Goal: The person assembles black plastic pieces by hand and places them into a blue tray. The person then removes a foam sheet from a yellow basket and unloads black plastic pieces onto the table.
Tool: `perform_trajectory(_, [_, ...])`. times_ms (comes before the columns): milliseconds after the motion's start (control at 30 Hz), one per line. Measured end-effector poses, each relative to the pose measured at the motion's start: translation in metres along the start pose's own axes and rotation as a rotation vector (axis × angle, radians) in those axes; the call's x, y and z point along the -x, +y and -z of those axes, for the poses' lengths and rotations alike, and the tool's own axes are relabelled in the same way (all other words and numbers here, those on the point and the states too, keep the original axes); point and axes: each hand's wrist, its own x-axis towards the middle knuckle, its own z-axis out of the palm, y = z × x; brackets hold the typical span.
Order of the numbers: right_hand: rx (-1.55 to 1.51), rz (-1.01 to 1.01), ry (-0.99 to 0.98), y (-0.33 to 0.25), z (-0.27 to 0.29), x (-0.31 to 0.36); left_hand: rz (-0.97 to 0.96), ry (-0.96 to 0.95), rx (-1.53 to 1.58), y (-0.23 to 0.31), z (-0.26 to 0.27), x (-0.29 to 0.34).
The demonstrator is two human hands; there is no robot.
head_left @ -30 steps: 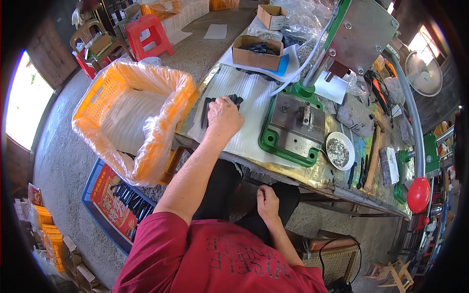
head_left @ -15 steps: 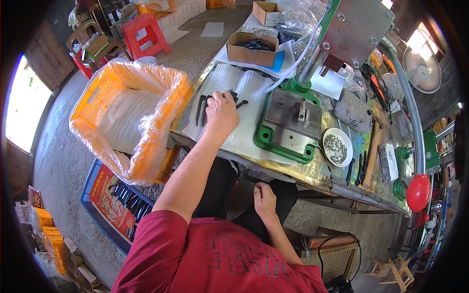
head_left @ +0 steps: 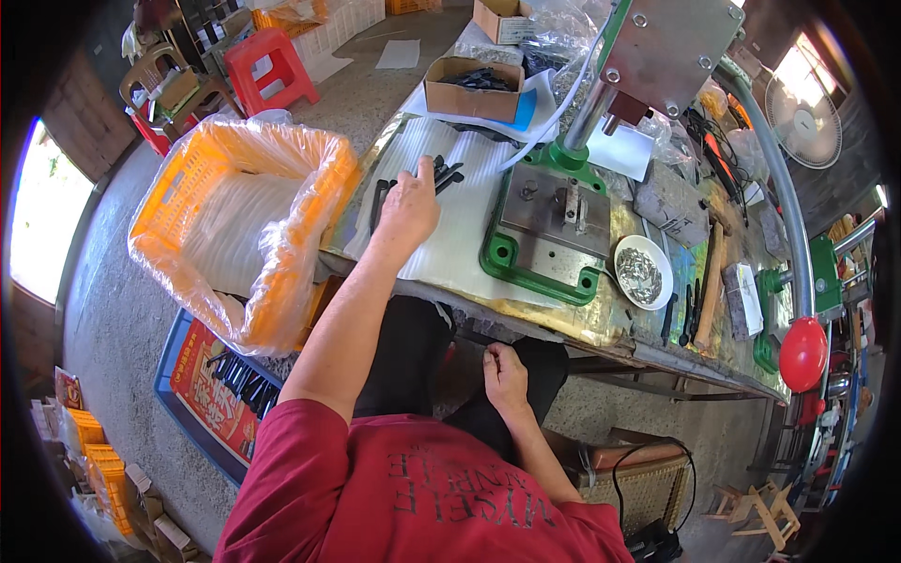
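My left hand [head_left: 410, 205] reaches over the white foam sheet [head_left: 460, 246] on the workbench, palm down. One finger points away from me and the others bend downward, partly hidden. Slim black parts [head_left: 449, 176] with rounded ends lie just right of that finger, close to it. More black parts [head_left: 378, 199] show at the hand's left side. Whether the fingertips touch any of them is hidden. Near my thigh, below the bench edge, my right hand [head_left: 507, 375] stays closed with its fingers curled. Anything inside it is out of sight.
A green hand press [head_left: 549, 235] stands right of the sheet, its lever ending in a red knob [head_left: 803, 354]. Beside it sits a white bowl [head_left: 664, 298] of small metal pieces. An orange plastic-lined crate [head_left: 343, 178] flanks the bench; a cardboard box [head_left: 474, 102] of black parts sits farther back.
My left hand has shifted slightly over the black parts, and one finger now stretches out more. The whole view has moved a little. My right hand keeps its closed pose.
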Motion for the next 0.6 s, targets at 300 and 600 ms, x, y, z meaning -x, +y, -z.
perform_trajectory(300, [0.007,0.016,0.011,-0.001,0.001,0.001,-0.035,-0.006,0.35,-0.014,0.018,-0.006])
perform_trajectory(600, [-0.269,0.346,0.067,-0.083,0.033,-0.062,-0.19,0.004,0.892,-0.012,0.031,-0.012])
